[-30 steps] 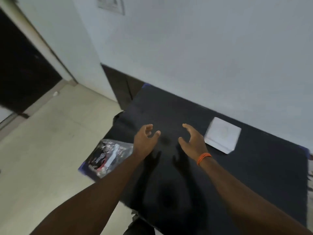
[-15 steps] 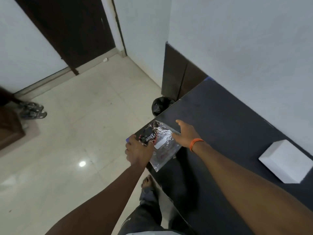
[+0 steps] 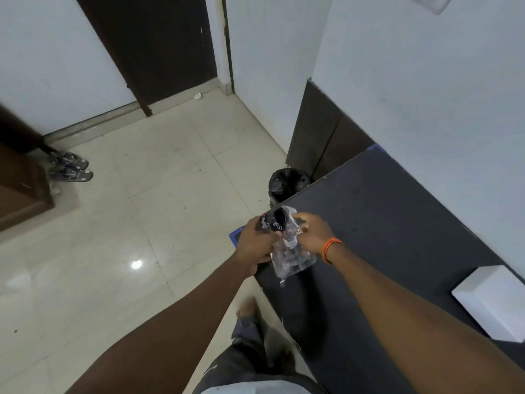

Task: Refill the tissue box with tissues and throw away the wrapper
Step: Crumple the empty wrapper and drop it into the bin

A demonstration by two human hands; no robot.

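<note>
Head view, looking down: near the centre of the frame, both hands grasp a clear plastic wrapper [image 3: 287, 245] with dark printing, held over the near corner of a dark table [image 3: 397, 223]. The left hand [image 3: 254, 241] is clenched around the wrapper's upper left end; the right hand [image 3: 312, 234], an orange band [image 3: 331, 248] at its wrist, pinches the top right edge. The wrapper's loose end hangs downward between the forearms. A white tissue box [image 3: 491, 300] sits on the table at the lower right edge of the frame, well apart from the hands. A bin lined with a black bag [image 3: 288, 183] stands on the tiled floor just above the table corner.
</note>
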